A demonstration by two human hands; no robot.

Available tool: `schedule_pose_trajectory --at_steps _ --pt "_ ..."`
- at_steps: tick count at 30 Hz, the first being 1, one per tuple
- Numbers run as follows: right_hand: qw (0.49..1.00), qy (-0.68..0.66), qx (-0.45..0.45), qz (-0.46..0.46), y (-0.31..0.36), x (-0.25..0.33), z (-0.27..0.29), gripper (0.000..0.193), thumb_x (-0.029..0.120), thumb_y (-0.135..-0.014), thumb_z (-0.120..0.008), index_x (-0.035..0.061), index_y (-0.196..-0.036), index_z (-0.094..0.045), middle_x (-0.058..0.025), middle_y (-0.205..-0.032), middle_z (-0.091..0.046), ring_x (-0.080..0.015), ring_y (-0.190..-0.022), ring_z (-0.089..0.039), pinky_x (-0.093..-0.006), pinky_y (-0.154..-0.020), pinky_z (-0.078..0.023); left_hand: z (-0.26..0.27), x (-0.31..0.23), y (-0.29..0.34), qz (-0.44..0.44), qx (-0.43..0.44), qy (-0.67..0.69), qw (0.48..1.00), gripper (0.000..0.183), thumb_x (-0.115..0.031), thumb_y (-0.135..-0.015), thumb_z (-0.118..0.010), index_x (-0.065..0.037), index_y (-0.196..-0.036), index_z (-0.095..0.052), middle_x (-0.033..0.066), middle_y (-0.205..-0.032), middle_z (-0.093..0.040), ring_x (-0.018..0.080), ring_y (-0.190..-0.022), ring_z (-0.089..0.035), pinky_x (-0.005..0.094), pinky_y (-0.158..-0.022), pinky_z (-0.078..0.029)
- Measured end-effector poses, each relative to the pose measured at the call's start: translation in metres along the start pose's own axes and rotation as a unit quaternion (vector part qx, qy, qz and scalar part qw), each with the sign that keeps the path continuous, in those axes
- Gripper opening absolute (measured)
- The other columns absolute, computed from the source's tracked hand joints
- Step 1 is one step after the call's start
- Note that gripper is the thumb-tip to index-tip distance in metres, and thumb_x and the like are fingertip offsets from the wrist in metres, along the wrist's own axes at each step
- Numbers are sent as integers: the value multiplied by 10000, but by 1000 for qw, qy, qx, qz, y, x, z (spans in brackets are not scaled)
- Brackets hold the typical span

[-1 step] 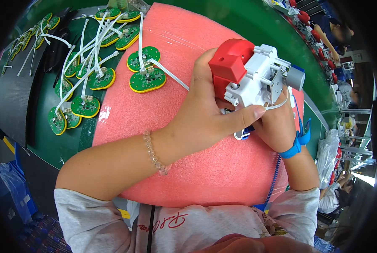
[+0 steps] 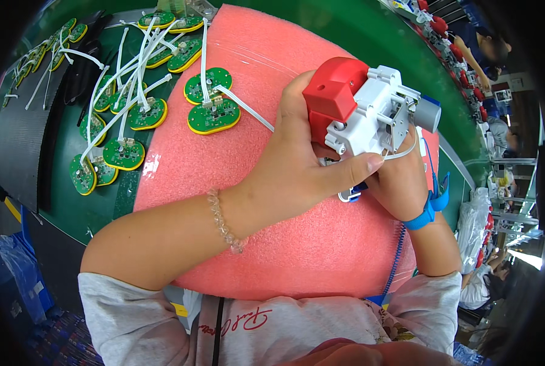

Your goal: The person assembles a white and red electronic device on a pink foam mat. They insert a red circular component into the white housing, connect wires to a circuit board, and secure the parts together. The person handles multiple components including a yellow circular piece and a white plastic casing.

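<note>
Two grey sleeves (image 2: 123, 311) mark the near edge, with bare forearms reaching up from them. On the left wrist sits a clear bead bracelet (image 2: 220, 222); on the right, a blue wristband (image 2: 422, 216), probably for static grounding beside bare electronics. A coiled blue cord (image 2: 395, 259) lies near it.

The left hand (image 2: 297, 161) is wrapped around the red-and-white motor assembly (image 2: 361, 113), its thumb across the near side. The right hand (image 2: 400, 186) is behind and beneath, apparently bearing weight; its fingers are hidden, so how tightly they close cannot be told. Held this way, above the pink foam sheet (image 2: 272, 244), the metal bracket (image 2: 399, 125) and grey cylindrical motor (image 2: 428, 116) are exposed to the right. The foam likely guards against scratches.

Past the left forearm, two green circuit boards (image 2: 213, 116) rest together on the foam, seemingly kept within reach. More yellow-edged boards (image 2: 123, 154) cluster on the green tabletop (image 2: 65, 195), white cables (image 2: 139, 76) tangled across them.

Farther right, a co-worker (image 2: 467, 43) is beside a row of red-and-white units (image 2: 440, 24).
</note>
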State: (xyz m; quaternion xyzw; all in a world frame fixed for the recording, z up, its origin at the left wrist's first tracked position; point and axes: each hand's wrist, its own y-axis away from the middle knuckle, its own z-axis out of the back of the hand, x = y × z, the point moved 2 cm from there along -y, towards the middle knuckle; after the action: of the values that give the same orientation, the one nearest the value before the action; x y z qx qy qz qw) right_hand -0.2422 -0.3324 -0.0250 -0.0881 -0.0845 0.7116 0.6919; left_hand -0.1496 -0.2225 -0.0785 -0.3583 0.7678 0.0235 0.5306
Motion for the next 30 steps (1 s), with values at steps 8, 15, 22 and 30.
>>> schedule_pose_trajectory --at_steps 8,15,22,30 --pt "1000 -20 1 23 -9 2 0 352 17 -588 -635 36 -936 -587 -131 -967 -560 -341 -920 -500 -434 -823 -391 3 0 2 28 -19 11 999 643 -91 -772 -659 -42 -1250 -231 96 -1164 -449 164 -1068 -470 322 -879 -420" --pt "998 -29 39 36 -15 0 1 345 -1 -567 -625 23 -910 -590 -147 -966 -560 -355 -901 -506 -429 -806 -408 1 -1 3 62 -32 56 996 735 -102 -747 -681 -34 -1254 -153 131 -1179 -376 179 -1056 -472 299 -779 -494" --pt "994 -66 69 45 -21 -5 0 306 -16 -559 -614 10 -863 -601 -172 -880 -578 -368 -823 -535 -416 -727 -451 0 -8 3 99 -65 73 990 663 -58 -762 -652 -28 -1223 -176 115 -1166 -408 162 -1053 -474 297 -845 -450" --pt "995 -60 61 61 -22 -8 -2 263 -23 -581 -579 5 -841 -607 -181 -820 -593 -370 -781 -550 -410 -707 -464 0 -10 1 58 -53 49 996 599 -52 -770 -633 -23 -1209 -226 112 -1147 -442 158 -1032 -490 305 -832 -456"
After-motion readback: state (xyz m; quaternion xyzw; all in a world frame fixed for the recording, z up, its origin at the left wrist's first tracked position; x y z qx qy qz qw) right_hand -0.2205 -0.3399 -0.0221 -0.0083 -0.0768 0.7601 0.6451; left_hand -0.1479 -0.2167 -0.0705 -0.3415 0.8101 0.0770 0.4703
